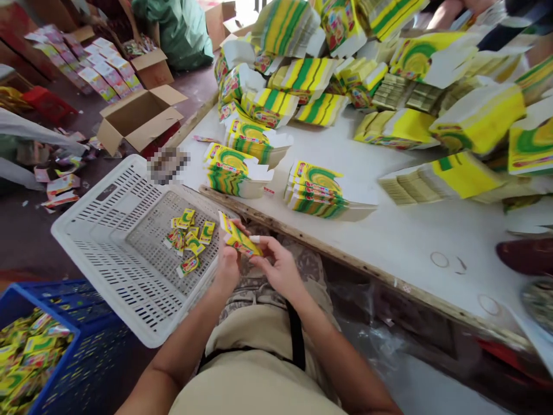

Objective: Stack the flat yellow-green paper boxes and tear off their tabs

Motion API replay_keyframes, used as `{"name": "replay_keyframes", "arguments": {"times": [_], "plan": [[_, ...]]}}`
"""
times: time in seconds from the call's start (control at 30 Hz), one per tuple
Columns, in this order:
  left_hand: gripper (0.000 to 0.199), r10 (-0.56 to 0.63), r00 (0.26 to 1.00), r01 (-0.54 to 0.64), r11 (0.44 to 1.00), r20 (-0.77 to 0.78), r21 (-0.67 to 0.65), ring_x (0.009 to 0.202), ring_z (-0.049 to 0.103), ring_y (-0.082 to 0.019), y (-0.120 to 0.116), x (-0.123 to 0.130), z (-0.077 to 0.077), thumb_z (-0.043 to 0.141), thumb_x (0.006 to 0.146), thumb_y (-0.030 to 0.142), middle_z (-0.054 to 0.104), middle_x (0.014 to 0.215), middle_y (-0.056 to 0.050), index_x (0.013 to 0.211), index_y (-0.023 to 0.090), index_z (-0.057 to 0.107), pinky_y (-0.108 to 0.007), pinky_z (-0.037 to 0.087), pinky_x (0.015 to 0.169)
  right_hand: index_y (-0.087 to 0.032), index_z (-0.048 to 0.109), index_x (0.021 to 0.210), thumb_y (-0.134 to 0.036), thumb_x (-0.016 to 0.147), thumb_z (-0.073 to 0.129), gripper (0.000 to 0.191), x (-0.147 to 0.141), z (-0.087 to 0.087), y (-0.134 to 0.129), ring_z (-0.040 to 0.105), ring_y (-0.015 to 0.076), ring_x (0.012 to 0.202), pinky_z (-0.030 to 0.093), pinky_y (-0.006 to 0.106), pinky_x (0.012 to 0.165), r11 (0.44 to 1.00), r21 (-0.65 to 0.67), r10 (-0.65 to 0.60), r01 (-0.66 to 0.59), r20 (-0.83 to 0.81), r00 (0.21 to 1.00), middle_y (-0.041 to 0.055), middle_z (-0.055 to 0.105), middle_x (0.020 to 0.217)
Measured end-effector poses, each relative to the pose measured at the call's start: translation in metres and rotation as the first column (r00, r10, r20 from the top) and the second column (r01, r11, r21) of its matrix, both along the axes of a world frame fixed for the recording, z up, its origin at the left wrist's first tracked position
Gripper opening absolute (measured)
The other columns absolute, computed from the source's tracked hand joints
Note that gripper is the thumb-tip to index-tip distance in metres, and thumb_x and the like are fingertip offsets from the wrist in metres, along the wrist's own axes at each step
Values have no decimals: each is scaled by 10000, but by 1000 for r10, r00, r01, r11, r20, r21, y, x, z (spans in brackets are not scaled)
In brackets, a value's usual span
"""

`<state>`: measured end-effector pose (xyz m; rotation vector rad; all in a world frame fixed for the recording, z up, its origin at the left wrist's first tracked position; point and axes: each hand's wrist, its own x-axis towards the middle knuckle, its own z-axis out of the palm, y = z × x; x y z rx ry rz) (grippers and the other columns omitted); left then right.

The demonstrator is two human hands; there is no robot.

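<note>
Over my lap, I hold a small yellow and green printed carton between both hands. My left hand grips its left end, the thumb in front and fingers behind. At its right end, the fingers and thumb of my right hand pinch the edge; one fingertip has a white wrap. Left of my hands is a white plastic basket with several small yellow cartons on its bottom. Just beyond my hands, stacks of flat yellow cartons lie on the white table.
More carton stacks are heaped across the table's far side. A blue crate full of small yellow packs stands at lower left. An open cardboard box sits on the floor, with a green sack behind. Someone's arms show at top right.
</note>
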<state>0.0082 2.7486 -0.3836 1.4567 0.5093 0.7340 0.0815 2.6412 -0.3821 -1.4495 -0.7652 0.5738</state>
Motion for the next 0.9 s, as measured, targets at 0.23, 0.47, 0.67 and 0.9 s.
{"name": "replay_keyframes", "arguments": {"times": [0.23,0.47,0.67,0.9], "plan": [[326,55,998,-51,992,29,-118,861,673,-182,23,-28,-11,692,806,505,728,895,-34,916,198,703,-332,529,851,-230,714,942,-334,910,562,186,17,7,-16,632,185,770,515,316,724,998,-40,-38,51,268,963,40,708,860],[1055,-248,928,345,853,-276,391,1348,451,-351,45,-52,35,794,578,659,487,1456,-173,1443,195,407,-499,333,1135,-329,725,940,-159,919,535,256,22,16,-30,621,195,960,356,467,1078,997,-64,25,42,786,618,-8,729,884],[602,-163,827,454,759,-539,467,1034,636,-262,13,-38,21,738,743,346,645,1159,-102,1268,188,489,-404,523,890,-301,506,1366,-346,822,698,579,3,4,-22,396,284,1384,247,542,1184,964,132,-267,232,518,813,77,487,1459],[747,-189,878,449,640,-439,623,1234,549,-277,3,-34,5,695,765,257,526,1337,-132,1394,213,295,-424,482,1004,-244,561,1312,-571,808,657,608,-3,-20,-2,573,276,1239,451,477,1075,991,65,134,-117,-520,844,83,605,1350]]}}
